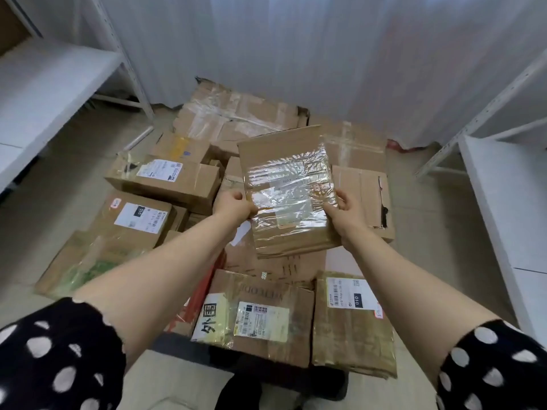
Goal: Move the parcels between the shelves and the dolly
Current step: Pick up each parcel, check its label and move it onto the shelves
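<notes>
A flat cardboard parcel [288, 189], its face wrapped in shiny clear tape, is held up over the pile. My left hand [235, 207] grips its left edge and my right hand [344, 211] grips its right edge, thumbs on top. Beneath it several taped cardboard parcels are stacked on the dolly [189, 349], whose dark deck edge shows at the front. A white shelf unit [53, 75] stands on the left and another white shelf unit [503, 184] on the right.
A labelled box [254, 316] and a second labelled box [353, 321] sit nearest me. More boxes [165, 179] spread to the left down to the floor. A white curtain [296, 48] hangs behind the pile.
</notes>
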Action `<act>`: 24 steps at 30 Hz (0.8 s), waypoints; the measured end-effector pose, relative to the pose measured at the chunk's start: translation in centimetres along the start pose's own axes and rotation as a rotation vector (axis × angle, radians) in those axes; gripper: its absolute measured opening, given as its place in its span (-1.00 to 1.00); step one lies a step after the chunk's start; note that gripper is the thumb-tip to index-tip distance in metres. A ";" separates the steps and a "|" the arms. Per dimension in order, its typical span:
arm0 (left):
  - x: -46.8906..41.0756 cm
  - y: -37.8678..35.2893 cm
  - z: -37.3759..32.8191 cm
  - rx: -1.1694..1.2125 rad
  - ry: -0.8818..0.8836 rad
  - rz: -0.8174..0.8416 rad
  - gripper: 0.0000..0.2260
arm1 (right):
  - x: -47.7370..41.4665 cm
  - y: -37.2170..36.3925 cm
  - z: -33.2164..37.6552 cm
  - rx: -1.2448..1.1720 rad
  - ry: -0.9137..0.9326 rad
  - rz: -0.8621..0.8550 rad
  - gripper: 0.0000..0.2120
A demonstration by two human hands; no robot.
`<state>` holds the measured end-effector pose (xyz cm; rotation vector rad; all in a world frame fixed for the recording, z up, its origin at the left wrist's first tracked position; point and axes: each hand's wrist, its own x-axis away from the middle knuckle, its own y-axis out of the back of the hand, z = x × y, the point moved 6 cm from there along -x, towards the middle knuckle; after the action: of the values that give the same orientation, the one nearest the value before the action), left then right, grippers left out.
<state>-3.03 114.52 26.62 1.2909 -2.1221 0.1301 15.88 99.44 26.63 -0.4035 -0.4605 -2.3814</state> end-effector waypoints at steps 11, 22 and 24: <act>2.7 7.7 -3.4 0.256 -0.019 -0.040 -0.29 | 0.5 -7.2 5.0 -0.105 0.080 0.137 -0.70; 8.6 19.7 -4.0 0.216 -0.095 -0.232 -0.34 | 7.9 -17.0 10.8 -0.098 0.104 0.347 -0.71; 9.5 22.5 -3.8 0.233 -0.118 -0.262 -0.36 | 9.3 -19.6 12.0 -0.088 0.087 0.389 -0.69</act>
<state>-22.80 120.31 40.30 1.7395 -2.0582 0.1982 -1.99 113.33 36.78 -0.3881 -0.2145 -2.0355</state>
